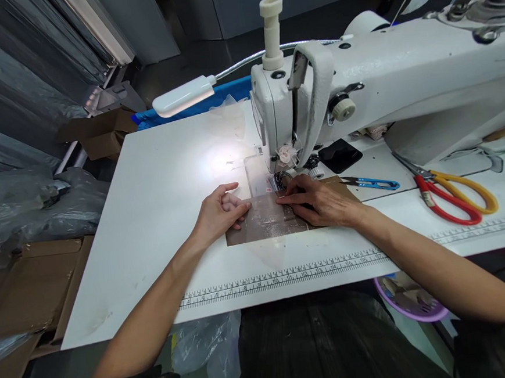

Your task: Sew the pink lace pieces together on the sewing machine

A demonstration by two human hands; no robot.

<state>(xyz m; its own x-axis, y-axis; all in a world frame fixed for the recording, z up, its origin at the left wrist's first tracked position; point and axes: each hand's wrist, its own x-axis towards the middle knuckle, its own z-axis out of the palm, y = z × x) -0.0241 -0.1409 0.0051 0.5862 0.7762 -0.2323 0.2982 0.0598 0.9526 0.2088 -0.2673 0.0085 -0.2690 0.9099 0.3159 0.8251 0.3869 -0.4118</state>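
A sheer, see-through piece of fabric lies over a brown sheet in front of the sewing machine. My left hand pinches the fabric's left edge between thumb and curled fingers. Close by the presser foot, my right hand grips the fabric with its fingers drawn together, the fingertips just to the right of my left thumb. The fabric's far edge reaches the presser foot. Part of the brown sheet is hidden under my right hand and wrist.
Blue thread snips and red-and-yellow-handled scissors lie to the right, near a black phone-like slab. A ruler strip runs along the front of the white table. A lamp lights the surface. Cardboard boxes stand left.
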